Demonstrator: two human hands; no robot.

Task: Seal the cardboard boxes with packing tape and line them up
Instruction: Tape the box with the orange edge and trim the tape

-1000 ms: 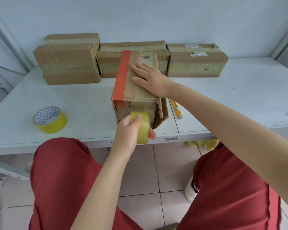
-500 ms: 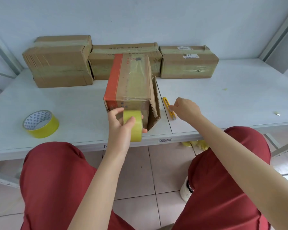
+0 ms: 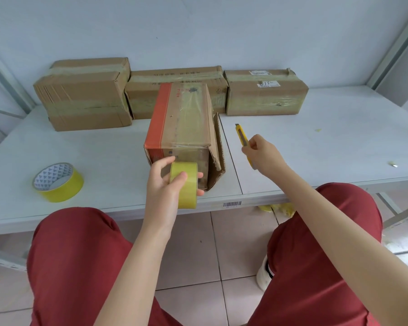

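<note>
In the head view, your left hand (image 3: 164,187) grips the tape roll (image 3: 183,184) at the near end of the box (image 3: 185,118), which stands mid-table. Your right hand (image 3: 263,156) pinches the yellow cutter (image 3: 242,135). This looks like the cutting step: next, bring the blade to the tape between roll and box.

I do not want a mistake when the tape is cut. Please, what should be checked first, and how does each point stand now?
1. Left hand grips the tape roll: ok.
2. Right hand holds the knife: ok.
3. Knife extended for cutting: cannot tell.
4. Tape lies along the top of the box: ok.
5. Tape taut from roll to box: cannot tell.
6. Right-side flap closed: not ok, it stands open.
</note>
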